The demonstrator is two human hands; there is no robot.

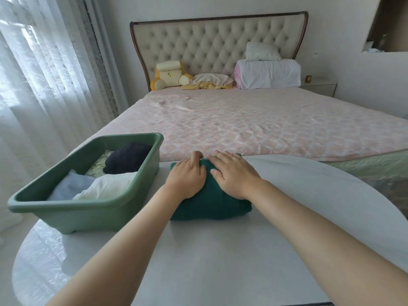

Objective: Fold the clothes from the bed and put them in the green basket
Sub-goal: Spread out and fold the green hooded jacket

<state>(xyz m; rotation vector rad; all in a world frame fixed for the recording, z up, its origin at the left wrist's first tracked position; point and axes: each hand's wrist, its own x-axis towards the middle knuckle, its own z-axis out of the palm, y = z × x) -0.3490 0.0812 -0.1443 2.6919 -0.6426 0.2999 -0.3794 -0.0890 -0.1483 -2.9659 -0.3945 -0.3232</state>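
A folded dark green garment (212, 204) lies on the white round table (220, 250), at the table's far side close to the foot of the bed (254, 124). Both of the person's hands are on top of it. The left hand (186, 176) sits on the garment's left half, palm down, with its fingers (196, 156) bent over the far edge of the cloth, so that it grips that edge. The right hand (231, 173) lies just beside it on the right half, flat and spread, its straight fingers pointing towards the bed and pressing the fabric down. The two thumbs nearly meet over the middle of the garment. The near part of the garment shows in front of the wrists as a thick, rounded fold.

The green basket (88, 217) stands on the table just to the left of the garment, near the left hand but apart from it. Inside it lie folded clothes: a dark navy piece (125, 159) at the far end, a floral piece (97, 166) beside and under it, a light blue piece (70, 186) and a cream ribbed piece (108, 186) at the near end.

The bed has a pink quilted cover. At its tufted headboard (209, 45) are a yellow plush toy (170, 74), a flat pillow (209, 81) and a roll of white bedding (269, 74) with a small pillow (261, 51) on top.
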